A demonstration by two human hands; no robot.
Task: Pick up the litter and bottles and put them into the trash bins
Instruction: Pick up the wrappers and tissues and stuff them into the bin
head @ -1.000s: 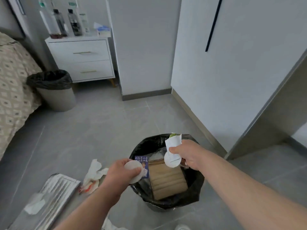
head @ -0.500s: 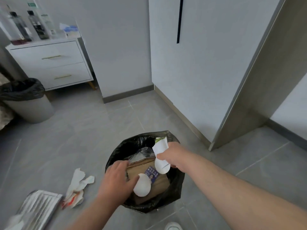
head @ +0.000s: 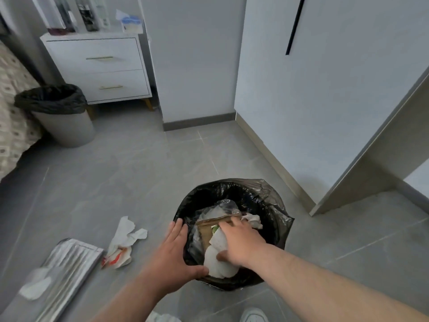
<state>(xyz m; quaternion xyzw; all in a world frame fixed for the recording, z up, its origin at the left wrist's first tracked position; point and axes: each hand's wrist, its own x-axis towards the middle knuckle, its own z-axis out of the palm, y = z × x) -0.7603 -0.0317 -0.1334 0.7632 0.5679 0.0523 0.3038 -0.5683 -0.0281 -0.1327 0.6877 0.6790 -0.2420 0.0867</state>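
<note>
A black-lined trash bin (head: 276, 205) stands on the grey floor right in front of me, holding brown cardboard (head: 206, 231), clear plastic and white paper litter (head: 218, 266). My right hand (head: 241, 242) is down inside the bin, fingers stretched flat over the white paper. My left hand (head: 171, 254) rests open on the bin's left rim, holding nothing. Crumpled white and red paper (head: 123, 242) lies on the floor left of the bin. Beside it lies a silver foil bag (head: 65, 268).
A second black-lined bin (head: 58, 117) stands at the far left beside a patterned bed (head: 11, 108). Behind it, a white nightstand (head: 99, 66) carries bottles (head: 88, 15). White wardrobe doors (head: 313, 101) run along the right. My shoe (head: 254, 316) is at the bottom edge.
My right hand has dropped from above the bin into it with the white paper. My left hand let go of its white round piece and moved onto the rim.
</note>
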